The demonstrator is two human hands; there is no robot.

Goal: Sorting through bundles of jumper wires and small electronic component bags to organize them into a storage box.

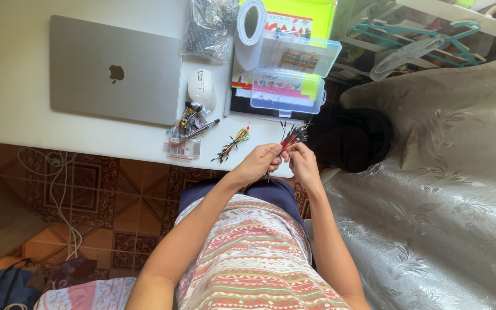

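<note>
Both my hands meet at the white table's (24, 86) near edge around a bundle of jumper wires (294, 135) with dark pin ends fanned out above my fingers. My left hand (258, 162) grips the bundle from the left. My right hand (302, 161) pinches it from the right. A smaller loose bunch of coloured jumper wires (233, 143) lies on the table just left of my hands.
A closed silver laptop (116, 70), a white mouse (202, 88), a pile of small electronic parts with a pen (189, 127), a clear plastic bag (206, 27), a tape roll (251, 28) and clear organiser boxes (288, 86) sit on the table. Pale patterned fabric (443, 189) covers the right; cables (58, 189) trail on the tiled floor.
</note>
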